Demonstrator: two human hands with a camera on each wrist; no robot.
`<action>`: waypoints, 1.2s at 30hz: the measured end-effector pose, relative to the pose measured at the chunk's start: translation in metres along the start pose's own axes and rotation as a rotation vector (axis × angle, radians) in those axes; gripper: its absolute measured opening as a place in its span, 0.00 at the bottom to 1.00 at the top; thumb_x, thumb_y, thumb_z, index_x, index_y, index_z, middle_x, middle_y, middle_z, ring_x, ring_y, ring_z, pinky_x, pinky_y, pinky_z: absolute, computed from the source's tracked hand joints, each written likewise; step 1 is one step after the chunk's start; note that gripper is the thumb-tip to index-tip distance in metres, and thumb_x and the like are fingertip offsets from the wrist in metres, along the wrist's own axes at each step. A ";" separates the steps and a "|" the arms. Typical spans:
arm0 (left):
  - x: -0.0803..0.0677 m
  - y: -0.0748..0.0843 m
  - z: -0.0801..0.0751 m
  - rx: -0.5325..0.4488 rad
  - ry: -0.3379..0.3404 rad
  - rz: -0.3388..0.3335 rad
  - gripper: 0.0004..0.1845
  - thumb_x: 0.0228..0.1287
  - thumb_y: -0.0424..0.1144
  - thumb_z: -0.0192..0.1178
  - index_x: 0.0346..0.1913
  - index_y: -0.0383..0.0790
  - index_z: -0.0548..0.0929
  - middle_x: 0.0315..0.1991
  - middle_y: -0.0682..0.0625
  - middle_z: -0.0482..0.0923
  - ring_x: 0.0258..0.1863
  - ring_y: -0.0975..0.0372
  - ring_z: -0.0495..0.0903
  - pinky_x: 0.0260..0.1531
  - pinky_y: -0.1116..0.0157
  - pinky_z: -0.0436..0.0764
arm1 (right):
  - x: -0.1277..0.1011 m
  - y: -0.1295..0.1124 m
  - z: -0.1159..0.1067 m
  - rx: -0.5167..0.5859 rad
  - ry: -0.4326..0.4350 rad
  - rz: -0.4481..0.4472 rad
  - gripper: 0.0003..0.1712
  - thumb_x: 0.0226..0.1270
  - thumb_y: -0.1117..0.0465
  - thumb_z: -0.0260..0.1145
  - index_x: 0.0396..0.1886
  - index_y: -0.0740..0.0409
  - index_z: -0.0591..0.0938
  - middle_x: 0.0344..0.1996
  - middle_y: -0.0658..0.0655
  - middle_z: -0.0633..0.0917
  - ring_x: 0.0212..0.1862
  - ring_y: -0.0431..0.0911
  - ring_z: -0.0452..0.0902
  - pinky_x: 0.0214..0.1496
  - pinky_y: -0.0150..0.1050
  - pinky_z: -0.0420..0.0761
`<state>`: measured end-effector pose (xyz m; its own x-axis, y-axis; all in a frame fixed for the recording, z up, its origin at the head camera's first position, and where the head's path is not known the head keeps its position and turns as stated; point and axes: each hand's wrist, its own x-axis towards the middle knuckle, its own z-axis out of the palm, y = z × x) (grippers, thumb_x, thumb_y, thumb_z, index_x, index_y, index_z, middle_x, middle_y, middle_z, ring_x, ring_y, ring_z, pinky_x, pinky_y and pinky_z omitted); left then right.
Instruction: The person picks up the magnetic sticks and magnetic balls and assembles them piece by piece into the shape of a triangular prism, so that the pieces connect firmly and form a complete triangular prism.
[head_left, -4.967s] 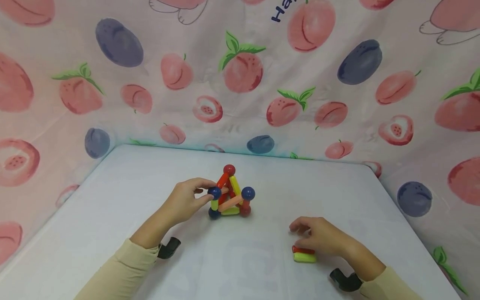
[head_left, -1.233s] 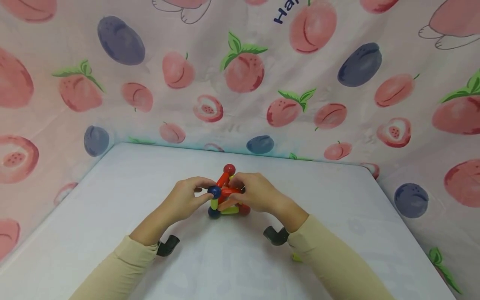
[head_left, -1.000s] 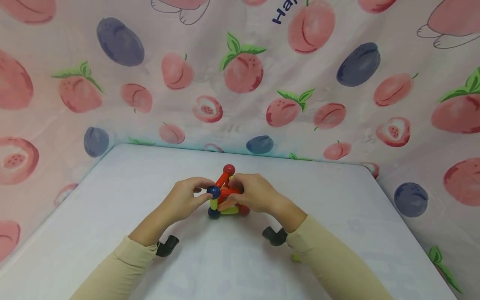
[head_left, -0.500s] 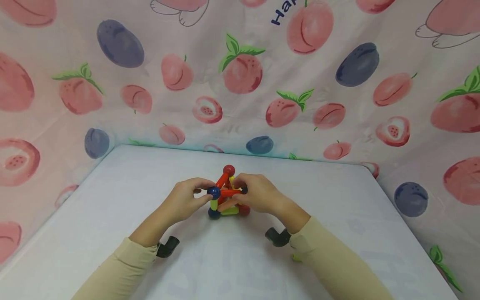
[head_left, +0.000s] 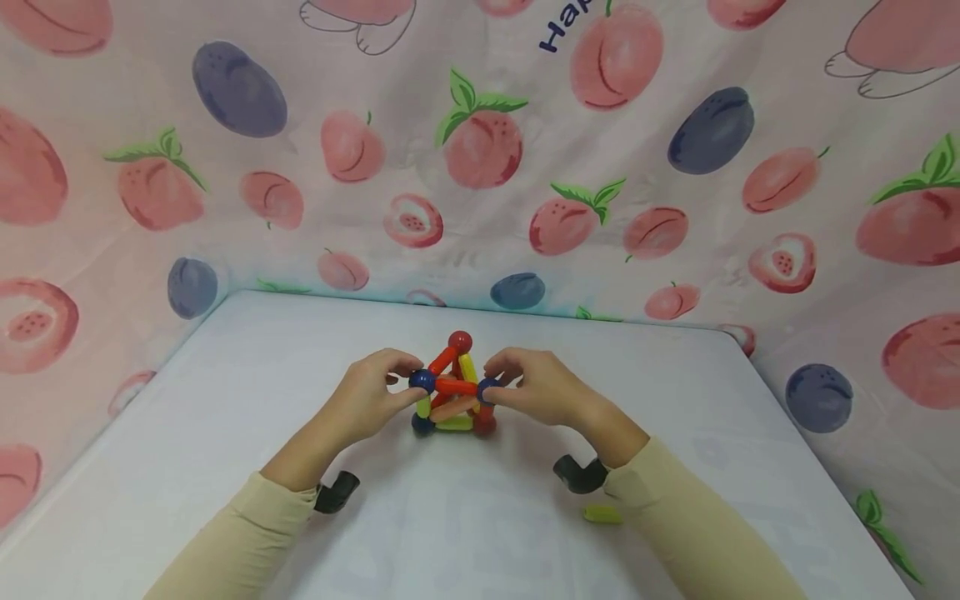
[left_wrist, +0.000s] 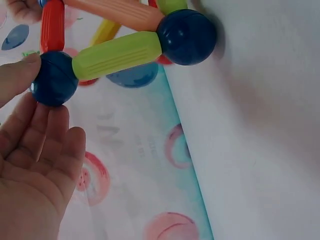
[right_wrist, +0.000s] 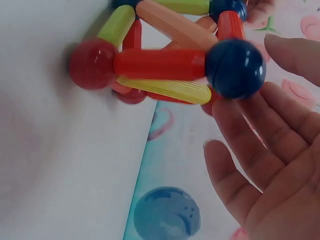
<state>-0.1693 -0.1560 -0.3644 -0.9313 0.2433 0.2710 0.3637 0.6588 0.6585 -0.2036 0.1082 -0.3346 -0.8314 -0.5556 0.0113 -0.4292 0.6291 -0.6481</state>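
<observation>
A frame of magnetic rods and balls stands on the table, with a red ball (head_left: 460,342) at its peak. My left hand (head_left: 372,392) pinches the upper left blue ball (left_wrist: 56,77) between thumb and fingers. My right hand (head_left: 546,385) has thumb and fingers around the upper right blue ball (right_wrist: 235,69). A red rod (head_left: 456,387) spans these two balls. Below them sit a dark blue ball (left_wrist: 187,37) and a red ball (right_wrist: 93,64), joined by a lime rod (head_left: 454,424). An orange rod (right_wrist: 175,26) slants across the front.
A loose yellow-green rod (head_left: 602,514) lies on the white table (head_left: 465,533) near the right sleeve. Dark wrist mounts (head_left: 581,474) hang below both wrists. A fruit-patterned cloth (head_left: 480,150) rises behind the table's back edge.
My right hand came from the loose rods at the right to the frame, and a red rod now lies between the upper blue balls. Lately that hand shifted right, baring the right ball.
</observation>
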 end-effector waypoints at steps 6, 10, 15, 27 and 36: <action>0.002 -0.004 -0.006 -0.008 -0.008 -0.018 0.18 0.62 0.32 0.70 0.54 0.33 0.82 0.48 0.44 0.83 0.51 0.48 0.80 0.54 0.50 0.79 | -0.004 -0.005 0.004 0.070 -0.052 -0.056 0.15 0.67 0.57 0.70 0.51 0.56 0.83 0.40 0.46 0.85 0.45 0.43 0.80 0.45 0.39 0.82; 0.003 -0.006 -0.010 0.005 0.003 -0.025 0.17 0.63 0.30 0.69 0.54 0.33 0.82 0.49 0.43 0.83 0.50 0.48 0.81 0.53 0.51 0.79 | -0.007 -0.010 0.007 0.096 -0.096 -0.086 0.15 0.67 0.57 0.71 0.51 0.56 0.84 0.40 0.46 0.84 0.46 0.43 0.79 0.47 0.39 0.81; 0.003 -0.003 -0.011 0.033 0.007 -0.030 0.18 0.62 0.31 0.70 0.55 0.34 0.82 0.49 0.43 0.83 0.52 0.47 0.80 0.54 0.50 0.79 | -0.007 -0.012 0.006 0.090 -0.091 -0.084 0.15 0.68 0.58 0.70 0.52 0.57 0.84 0.43 0.47 0.85 0.48 0.44 0.80 0.49 0.38 0.82; -0.011 0.026 0.004 -0.024 -0.030 0.083 0.19 0.56 0.36 0.76 0.51 0.41 0.85 0.46 0.52 0.82 0.47 0.56 0.79 0.49 0.52 0.81 | 0.005 0.001 -0.002 0.103 0.123 -0.042 0.23 0.67 0.56 0.71 0.60 0.56 0.81 0.54 0.53 0.83 0.56 0.50 0.78 0.53 0.47 0.81; -0.012 0.044 0.025 -0.120 -0.062 -0.020 0.19 0.54 0.36 0.77 0.49 0.39 0.85 0.47 0.47 0.81 0.47 0.57 0.78 0.44 0.58 0.84 | 0.022 0.010 0.004 0.097 0.108 -0.023 0.25 0.68 0.57 0.70 0.63 0.57 0.79 0.55 0.55 0.83 0.59 0.49 0.77 0.58 0.45 0.79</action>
<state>-0.1426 -0.1124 -0.3567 -0.9363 0.2774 0.2153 0.3413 0.5748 0.7437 -0.2246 0.0999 -0.3440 -0.8571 -0.5041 0.1060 -0.4169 0.5580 -0.7175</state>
